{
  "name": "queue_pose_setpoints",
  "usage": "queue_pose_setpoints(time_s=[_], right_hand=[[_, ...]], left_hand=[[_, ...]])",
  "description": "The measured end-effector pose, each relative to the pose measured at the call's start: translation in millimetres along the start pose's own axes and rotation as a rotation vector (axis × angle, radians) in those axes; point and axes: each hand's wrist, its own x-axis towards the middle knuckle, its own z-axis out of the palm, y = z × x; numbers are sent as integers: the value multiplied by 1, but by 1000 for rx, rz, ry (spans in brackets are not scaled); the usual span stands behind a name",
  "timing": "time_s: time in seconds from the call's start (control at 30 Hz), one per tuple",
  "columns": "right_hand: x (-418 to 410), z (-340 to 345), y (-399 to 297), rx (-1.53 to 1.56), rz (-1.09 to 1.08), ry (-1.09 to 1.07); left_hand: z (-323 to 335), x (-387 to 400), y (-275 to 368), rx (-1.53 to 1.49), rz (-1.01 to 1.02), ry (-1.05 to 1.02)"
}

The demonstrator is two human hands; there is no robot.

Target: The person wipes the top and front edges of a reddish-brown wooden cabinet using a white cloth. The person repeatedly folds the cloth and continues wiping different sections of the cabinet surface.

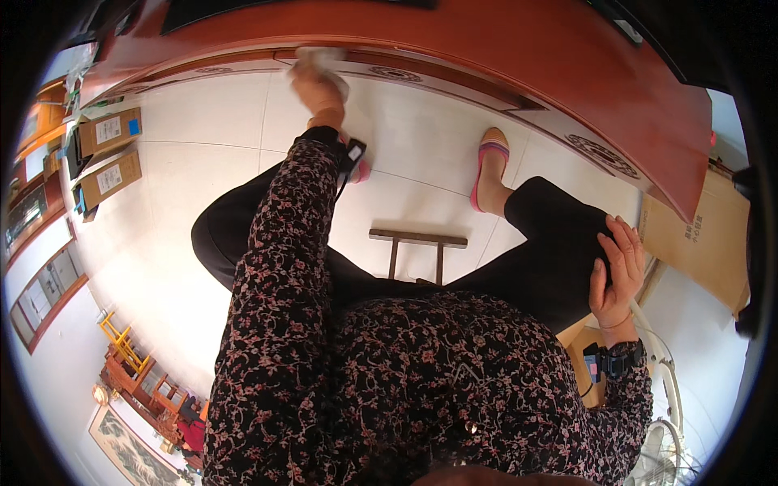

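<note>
My left hand [317, 91] reaches out to the front edge of a red-brown wooden table [486, 45], blurred by motion. It grips a pale, whitish cloth [331, 61], which lies at the carved, open-worked rim of the table; the cloth's exact outline is smeared. My right hand [619, 267] rests on my right knee in black trousers, holding nothing, with its fingers a little apart. Both sleeves are dark with a floral pattern, and a small black device is strapped at each wrist.
Below the table are my feet in striped shoes [495, 146] and a dark wooden stool bar [418, 237]. Cardboard boxes [109, 182] stand at the left, a large flattened carton [699, 237] at the right. A white fan [659, 449] is at the lower right, wooden chairs [137, 376] far left.
</note>
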Motion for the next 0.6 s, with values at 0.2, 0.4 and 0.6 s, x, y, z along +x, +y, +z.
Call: queue_pose_setpoints(time_s=[0.2,0.4,0.6], right_hand=[[0,-7,-4,-8,3,-46],[6,-16,-13,-19,-11,-59],[10,-18,-20,-22,-33,-70]], left_hand=[[-35,52,12,249,-754,236],[27,33,24,1631,-67,-1083],[114,-124,89,1313,313,-1228]])
